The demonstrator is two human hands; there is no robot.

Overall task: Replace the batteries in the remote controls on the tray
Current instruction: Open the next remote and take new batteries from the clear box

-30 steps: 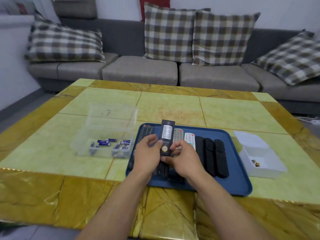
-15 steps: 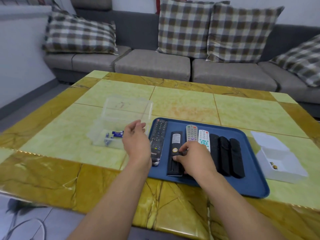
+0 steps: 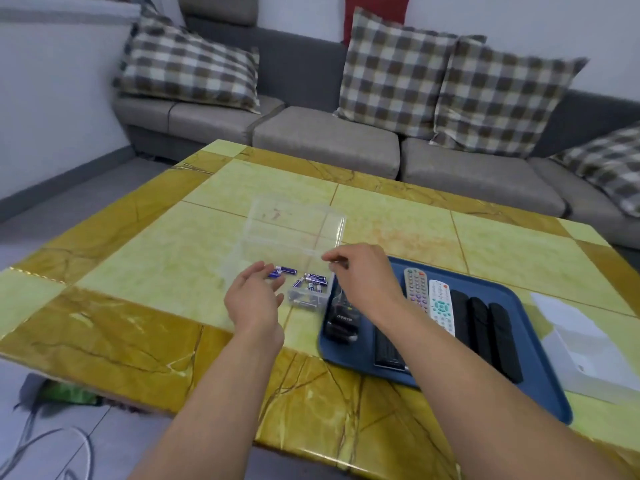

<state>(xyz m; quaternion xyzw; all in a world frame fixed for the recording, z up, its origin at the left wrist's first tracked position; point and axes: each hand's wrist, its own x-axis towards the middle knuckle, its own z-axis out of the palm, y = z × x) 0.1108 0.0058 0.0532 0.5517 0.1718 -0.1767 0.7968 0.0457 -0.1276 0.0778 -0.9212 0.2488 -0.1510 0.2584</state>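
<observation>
A blue tray (image 3: 540,389) on the table holds several remote controls: a black one (image 3: 341,317) at the left, another black one (image 3: 388,351) partly under my right forearm, a grey one (image 3: 415,289), a white one (image 3: 440,306) and three plain black ones (image 3: 479,323). Left of the tray stands a clear plastic box (image 3: 294,237) with several blue batteries (image 3: 311,280) in it. My left hand (image 3: 254,296) hovers open at the box's near side. My right hand (image 3: 360,275) is at the box's right rim with fingertips close together; whether they pinch anything is unclear.
An open white box (image 3: 588,348) sits right of the tray. The yellow-green tiled table (image 3: 173,258) has a brown border, and a grey sofa (image 3: 325,140) with checked cushions stands behind it. Cables lie on the floor at the lower left.
The black remote held in both hands was laid on the tray. Both hands then moved left to the clear battery box, and my view turned left.
</observation>
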